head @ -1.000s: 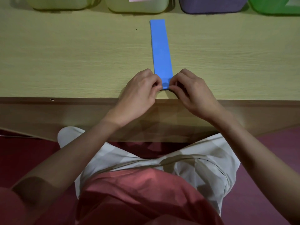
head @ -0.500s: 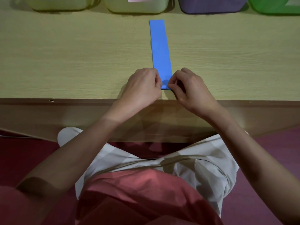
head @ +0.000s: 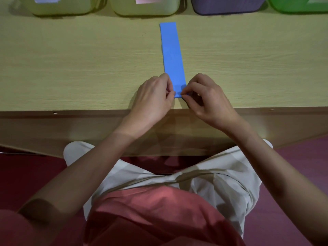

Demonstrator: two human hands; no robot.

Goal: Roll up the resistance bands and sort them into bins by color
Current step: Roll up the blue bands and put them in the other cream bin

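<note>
A blue resistance band (head: pixel 172 57) lies flat and unrolled on a light wooden table (head: pixel 71 68), running lengthwise from the near edge toward the row of bins at the far side. Its near end sits just short of the table's front edge, between the two hands. The left hand (head: pixel 154 98) rests at the band's near left corner with the fingers curled, thumb and fingertips pinching that corner. The right hand (head: pixel 205 100) is at the near right corner, fingers bent, thumb and forefinger pinching the edge of the band. Along the far edge of the table stand four bins, cut off by the top of the frame: two pale yellow-green bins (head: pixel 62 8) (head: pixel 147 8), each bearing a paper label, a purple bin (head: pixel 229 7) and a green bin (head: pixel 300 5). The band's far end stops short of the bins, apart from them, opposite the gap between the second pale bin and the purple one.
</note>
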